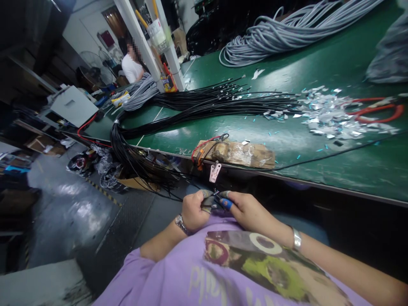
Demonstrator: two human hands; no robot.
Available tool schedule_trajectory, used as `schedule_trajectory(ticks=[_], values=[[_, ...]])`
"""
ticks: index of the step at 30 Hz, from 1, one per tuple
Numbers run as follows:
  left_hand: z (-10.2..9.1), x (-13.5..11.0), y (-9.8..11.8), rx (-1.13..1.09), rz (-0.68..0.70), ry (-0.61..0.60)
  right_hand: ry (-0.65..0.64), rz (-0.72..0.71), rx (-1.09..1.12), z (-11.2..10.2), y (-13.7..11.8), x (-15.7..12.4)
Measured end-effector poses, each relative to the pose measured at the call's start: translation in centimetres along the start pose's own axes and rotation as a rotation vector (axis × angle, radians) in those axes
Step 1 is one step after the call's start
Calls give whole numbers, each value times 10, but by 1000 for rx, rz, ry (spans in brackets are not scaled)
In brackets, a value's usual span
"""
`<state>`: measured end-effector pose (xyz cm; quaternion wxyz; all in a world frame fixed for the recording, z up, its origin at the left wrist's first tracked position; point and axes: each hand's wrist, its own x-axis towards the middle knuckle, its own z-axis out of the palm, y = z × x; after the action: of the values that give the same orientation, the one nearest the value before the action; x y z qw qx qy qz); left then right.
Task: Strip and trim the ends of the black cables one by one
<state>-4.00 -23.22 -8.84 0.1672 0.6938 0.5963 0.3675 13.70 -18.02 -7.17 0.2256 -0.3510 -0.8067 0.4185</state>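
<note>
In front of my belly, just below the bench edge, my left hand is closed on a black cable that runs in from the bundle at the left. Grey tape or finger covers wrap its fingertips. Close beside it, my right hand pinches at the cable's end, where dark strands show between the fingertips. Blue tape circles one of its fingers. The exact grip is partly hidden by the fingers. Just above, a pink clip hangs at a worn wooden block, which has red and black cord tied around it.
On the green bench lies a long bundle of black cables, beside scattered foil and plastic scraps. Coiled grey cable lies behind, near an orange-red loop. A white post rises from the bench; a person is beyond it.
</note>
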Motion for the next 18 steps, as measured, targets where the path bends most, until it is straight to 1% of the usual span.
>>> schedule_trajectory(ticks=[4,6,8,10,14,18], values=[[-3,8,9,-388,-195,-91,8,-29,-37,0,2,-1],[-5,11,13,-514,-307,-115,0,-29,-48,0,2,-1],[-6,13,15,-590,-410,-137,-16,-23,-57,0,2,-1],[-7,14,14,-649,-475,-159,-37,-18,-60,0,2,-1],[-8,15,13,-747,-546,-197,-56,-6,-59,0,1,0],[-9,16,14,-782,-587,-209,-48,22,-21,-3,-1,0]])
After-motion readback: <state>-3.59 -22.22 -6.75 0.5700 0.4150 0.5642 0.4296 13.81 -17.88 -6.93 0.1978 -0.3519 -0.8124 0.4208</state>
